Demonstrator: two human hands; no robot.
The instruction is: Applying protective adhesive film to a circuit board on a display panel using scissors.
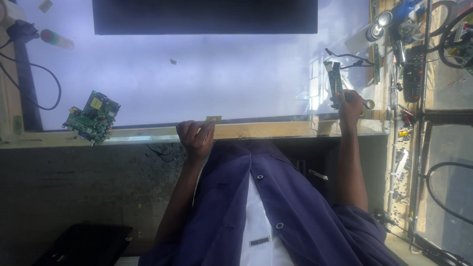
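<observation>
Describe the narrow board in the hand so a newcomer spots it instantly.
Start at the big glowing white panel and go to its edge beside the cluttered tool shelf. There the left hand grips a narrow green circuit strip, far slimmer than the square green circuit board opposite.

Bright white worktable (197, 79), wooden edge (148, 134)

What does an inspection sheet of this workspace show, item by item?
Surface: glowing white panel in a wooden frame.
Job's things: narrow circuit strip; small green piece.
Clutter: green circuit board, remote control, red-tipped cylinder.
Hands: left hand pinches the small green piece at the frame; right hand grips the narrow circuit strip.
Cables: black cable looping at left.
Surroundings: dark rectangular panel on the far side.
</observation>
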